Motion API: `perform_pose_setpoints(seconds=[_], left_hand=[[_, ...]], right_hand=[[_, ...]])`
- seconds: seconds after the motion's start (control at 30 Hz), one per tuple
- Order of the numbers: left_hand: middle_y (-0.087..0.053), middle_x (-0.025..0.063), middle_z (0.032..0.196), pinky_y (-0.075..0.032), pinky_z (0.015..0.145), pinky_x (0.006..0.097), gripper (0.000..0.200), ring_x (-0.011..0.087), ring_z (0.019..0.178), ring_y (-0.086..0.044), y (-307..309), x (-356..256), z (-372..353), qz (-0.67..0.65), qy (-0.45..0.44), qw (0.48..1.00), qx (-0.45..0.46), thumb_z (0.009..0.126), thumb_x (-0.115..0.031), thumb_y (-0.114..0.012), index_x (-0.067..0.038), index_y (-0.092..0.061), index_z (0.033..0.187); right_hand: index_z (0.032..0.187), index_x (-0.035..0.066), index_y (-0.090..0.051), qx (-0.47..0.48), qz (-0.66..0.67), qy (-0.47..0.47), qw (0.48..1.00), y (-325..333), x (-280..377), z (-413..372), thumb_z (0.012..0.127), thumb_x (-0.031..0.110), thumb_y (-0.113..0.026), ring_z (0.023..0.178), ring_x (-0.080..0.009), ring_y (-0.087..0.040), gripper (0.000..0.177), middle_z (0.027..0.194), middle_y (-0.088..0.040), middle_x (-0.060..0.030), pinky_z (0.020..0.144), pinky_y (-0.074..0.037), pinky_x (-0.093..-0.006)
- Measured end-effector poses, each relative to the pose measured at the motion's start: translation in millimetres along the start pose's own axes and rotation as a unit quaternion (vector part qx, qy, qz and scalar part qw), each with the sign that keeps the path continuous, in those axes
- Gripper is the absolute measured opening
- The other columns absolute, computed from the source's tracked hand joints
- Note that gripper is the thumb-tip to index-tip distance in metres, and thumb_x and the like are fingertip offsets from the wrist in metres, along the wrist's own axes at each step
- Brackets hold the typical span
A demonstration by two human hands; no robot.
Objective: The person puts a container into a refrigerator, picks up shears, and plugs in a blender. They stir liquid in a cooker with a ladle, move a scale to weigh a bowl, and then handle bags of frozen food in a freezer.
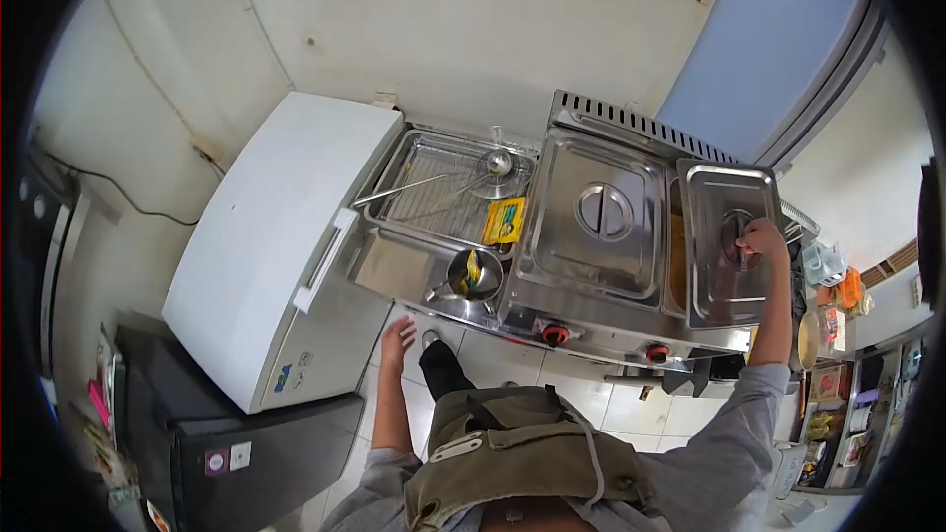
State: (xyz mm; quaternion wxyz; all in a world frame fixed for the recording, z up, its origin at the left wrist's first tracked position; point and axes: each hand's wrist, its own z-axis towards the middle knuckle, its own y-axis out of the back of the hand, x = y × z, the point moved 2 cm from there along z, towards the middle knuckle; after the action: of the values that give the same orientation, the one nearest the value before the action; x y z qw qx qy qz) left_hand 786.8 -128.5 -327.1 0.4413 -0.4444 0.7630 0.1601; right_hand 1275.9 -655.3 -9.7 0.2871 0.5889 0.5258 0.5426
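My right hand [759, 237] is closed on the handle of a rectangular steel lid [724, 291] at the right of the cooking unit. That lid sits shifted to the right, and a strip of the brownish compartment [677, 256] shows along its left side. My left hand [399, 335] hangs in the air with its fingers apart and holds nothing. Just beyond it stands a steel pot [486, 288] with a yellow packet [472, 270] inside. A larger steel lid [601, 266] covers the middle compartment.
A wire rack tray [424, 197] holds a ladle [499, 164] and a yellow packet [505, 221]. A white chest freezer [276, 207] stands at the left, above a black fridge [266, 463]. Red knobs [555, 335] line the unit's front. Shelves [847, 414] hold goods at the right.
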Motion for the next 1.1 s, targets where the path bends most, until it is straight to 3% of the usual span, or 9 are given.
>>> perform_pose_setpoints(seconds=[0.07, 0.13, 0.2, 0.27, 0.3, 0.5, 0.67, 0.9, 1.1], left_hand=[[-0.058, 0.0072, 0.103, -0.042, 0.081, 0.0314, 0.037, 0.0186, 0.093, -0.056, -19, -41, 40, -0.022, -0.013, 0.999, 0.036, 0.084, -0.03, -0.047, -0.008, -0.051, 0.113], [-0.059, 0.0053, 0.1, -0.044, 0.075, 0.0285, 0.032, 0.0148, 0.087, -0.057, -39, -86, 71, -0.017, -0.04, 0.996, 0.076, 0.086, -0.027, -0.044, -0.008, -0.051, 0.111], [-0.059, 0.0042, 0.098, -0.044, 0.072, 0.0272, 0.029, 0.0131, 0.083, -0.057, -50, -113, 106, 0.004, -0.024, 0.995, 0.095, 0.087, -0.025, -0.042, -0.008, -0.052, 0.109], [-0.06, 0.0031, 0.097, -0.044, 0.069, 0.0259, 0.027, 0.0114, 0.08, -0.057, -59, -127, 131, 0.016, -0.005, 0.993, 0.113, 0.088, -0.024, -0.04, -0.009, -0.052, 0.108], [-0.06, 0.003, 0.094, -0.044, 0.066, 0.0251, 0.026, 0.0112, 0.078, -0.057, -59, -132, 140, 0.038, 0.005, 0.993, 0.115, 0.088, -0.023, -0.04, -0.009, -0.052, 0.106], [-0.062, 0.0065, 0.087, -0.046, 0.057, 0.0248, 0.029, 0.0139, 0.069, -0.059, -52, -139, 182, 0.082, 0.107, 0.98, 0.146, 0.085, -0.029, -0.045, -0.006, -0.051, 0.101], [-0.062, 0.012, 0.086, -0.051, 0.06, 0.0298, 0.034, 0.0193, 0.076, -0.062, -67, -132, 185, 0.061, 0.125, 0.975, 0.175, 0.086, -0.034, -0.051, -0.002, -0.048, 0.098], [-0.062, 0.0136, 0.079, -0.051, 0.056, 0.0273, 0.027, 0.0206, 0.069, -0.064, -66, -109, 190, -0.004, 0.078, 0.991, 0.112, 0.089, -0.023, -0.049, 0.003, -0.049, 0.087], [-0.062, 0.0143, 0.08, -0.05, 0.06, 0.0277, 0.027, 0.0205, 0.07, -0.064, -61, -121, 176, -0.003, 0.081, 0.987, 0.136, 0.09, -0.024, -0.048, 0.003, -0.05, 0.088]], right_hand=[[0.063, -0.004, -0.057, -0.045, 0.056, -0.022, 0.997, 25, 19, -14, 0.061, 0.005, -0.071, 0.046, -0.0162, -0.057, 0.017, 0.053, -0.058, -0.011, 0.045, -0.044, -0.0297], [0.071, 0.0, -0.057, -0.125, -0.047, 0.025, 0.991, 50, 55, -28, 0.059, 0.002, -0.072, 0.049, -0.0153, -0.057, 0.019, 0.056, -0.057, -0.011, 0.044, -0.045, -0.0317], [0.07, -0.001, -0.055, -0.225, -0.105, 0.069, 0.966, 62, 85, -30, 0.062, 0.001, -0.067, 0.051, -0.0238, -0.059, 0.014, 0.059, -0.057, -0.0143, 0.046, -0.046, -0.0359], [0.071, -0.002, -0.054, -0.344, -0.304, 0.177, 0.87, 73, 121, -22, 0.065, -0.001, -0.059, 0.059, -0.0368, -0.057, 0.008, 0.067, -0.058, -0.0193, 0.053, -0.047, -0.0415], [0.081, -0.002, -0.052, -0.344, -0.278, 0.109, 0.89, 79, 131, -10, 0.067, -0.002, -0.052, 0.07, -0.0444, -0.053, 0.014, 0.074, -0.057, -0.023, 0.061, -0.045, -0.0464], [0.097, -0.003, -0.045, -0.38, -0.313, 0.084, 0.866, 102, 261, -13, 0.072, -0.006, -0.045, 0.081, -0.0421, -0.055, 0.026, 0.08, -0.055, -0.0282, 0.071, -0.044, -0.0501], [0.106, -0.004, -0.045, -0.407, -0.273, 0.266, 0.831, 98, 400, 13, 0.076, -0.004, -0.047, 0.085, -0.0405, -0.053, 0.03, 0.091, -0.055, -0.0268, 0.071, -0.042, -0.0471], [0.093, -0.003, -0.046, -0.353, -0.222, 0.369, 0.83, -18, 568, 98, 0.075, -0.003, -0.046, 0.084, -0.039, -0.056, 0.018, 0.082, -0.057, -0.026, 0.071, -0.044, -0.0465], [0.095, -0.001, -0.05, -0.309, -0.324, 0.382, 0.809, -161, 610, 167, 0.075, 0.004, -0.05, 0.079, -0.0252, -0.062, 0.021, 0.087, -0.058, -0.0157, 0.067, -0.053, -0.0313]])
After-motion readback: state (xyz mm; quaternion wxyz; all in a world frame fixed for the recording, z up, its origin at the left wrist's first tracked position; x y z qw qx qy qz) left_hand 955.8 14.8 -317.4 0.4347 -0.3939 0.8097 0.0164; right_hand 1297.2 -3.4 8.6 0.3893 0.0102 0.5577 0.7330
